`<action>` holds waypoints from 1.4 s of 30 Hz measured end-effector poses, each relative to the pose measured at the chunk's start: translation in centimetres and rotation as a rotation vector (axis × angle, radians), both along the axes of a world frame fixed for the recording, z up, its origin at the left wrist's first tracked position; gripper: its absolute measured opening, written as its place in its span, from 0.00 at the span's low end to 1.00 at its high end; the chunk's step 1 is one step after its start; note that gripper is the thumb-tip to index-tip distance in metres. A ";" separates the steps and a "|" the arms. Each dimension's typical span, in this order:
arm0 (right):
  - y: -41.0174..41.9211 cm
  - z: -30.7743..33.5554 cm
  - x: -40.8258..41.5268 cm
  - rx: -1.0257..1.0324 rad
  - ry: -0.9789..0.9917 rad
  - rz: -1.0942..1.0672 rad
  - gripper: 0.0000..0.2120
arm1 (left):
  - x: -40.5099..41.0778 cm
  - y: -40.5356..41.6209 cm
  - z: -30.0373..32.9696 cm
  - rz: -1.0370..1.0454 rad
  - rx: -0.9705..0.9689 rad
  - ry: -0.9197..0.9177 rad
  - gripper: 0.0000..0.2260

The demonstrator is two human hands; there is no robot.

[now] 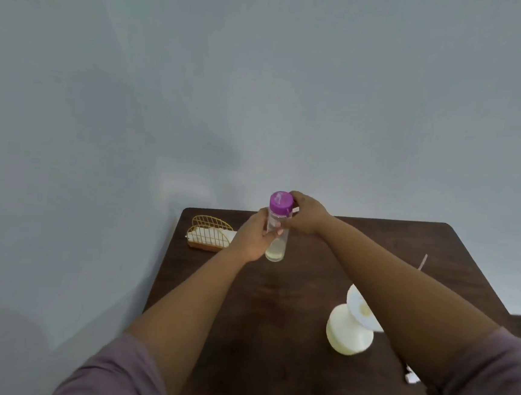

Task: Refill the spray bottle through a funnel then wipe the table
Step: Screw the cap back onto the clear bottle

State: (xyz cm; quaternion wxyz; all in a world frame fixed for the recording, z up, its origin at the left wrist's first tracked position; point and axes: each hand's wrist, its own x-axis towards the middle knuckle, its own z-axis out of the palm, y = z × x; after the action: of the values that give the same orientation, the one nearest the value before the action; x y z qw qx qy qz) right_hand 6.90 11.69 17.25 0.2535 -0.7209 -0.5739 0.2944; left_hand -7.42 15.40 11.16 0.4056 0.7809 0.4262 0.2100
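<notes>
Purple capped the clear bottle (276, 230), which stood upright near the far middle of the dark wooden table (287, 341), a little pale liquid showing low in it. Whether its base touched the wood or hung just above could not be told. The left hand (254, 239) was wrapped around the bottle's body, hiding most of its left side; the right hand (305, 215) was closed on the purple cap (281, 202), its fingers covering the cap's right edge.

Nearer and to the right, a cream spray bottle (348, 329) carried a white funnel (361, 310) in its neck, the funnel's right half cut off by the right forearm. That forearm also hid most of a thin pale tube (423, 262) and a small white object (412, 377) at the table's right side; neither could be made out. At the far left corner sat a gold wire holder (210, 232) with white cloth or paper (218, 234) in it, too blurred to tell which.
</notes>
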 end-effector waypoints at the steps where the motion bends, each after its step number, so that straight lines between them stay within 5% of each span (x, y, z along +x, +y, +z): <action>1: 1.2 -0.3 0.5 0.005 0.010 -0.008 0.31 | 0.7 1.1 0.0 0.025 0.004 0.021 0.22; 18: 10.8 -6.3 4.9 -0.109 0.083 0.038 0.31 | 5.0 9.2 -6.1 0.079 -0.093 0.105 0.26; 20: 10.7 -6.4 5.0 -0.098 0.092 0.038 0.33 | 4.7 9.5 -6.5 0.105 -0.032 0.219 0.32; 24: 10.6 -6.8 5.1 -0.103 0.097 0.028 0.36 | 2.7 9.7 -6.8 0.049 0.198 0.864 0.43; 27: 10.3 -7.3 4.8 -0.115 0.084 0.013 0.35 | 0.8 10.0 -7.5 -0.018 0.308 1.134 0.40; 31: 10.2 -7.9 4.5 -0.087 0.071 0.002 0.31 | -0.5 10.5 -7.9 -0.036 0.334 1.196 0.28; 42: 10.5 -8.4 4.7 -0.078 0.069 0.017 0.30 | -0.1 12.4 -8.4 -0.090 0.345 1.170 0.25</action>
State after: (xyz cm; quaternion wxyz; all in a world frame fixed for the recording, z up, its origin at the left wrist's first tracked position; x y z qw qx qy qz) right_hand 11.59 22.19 8.81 0.2422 -0.7147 -0.5591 0.3435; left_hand -7.52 27.77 2.74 -0.0195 0.8385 0.5045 -0.2049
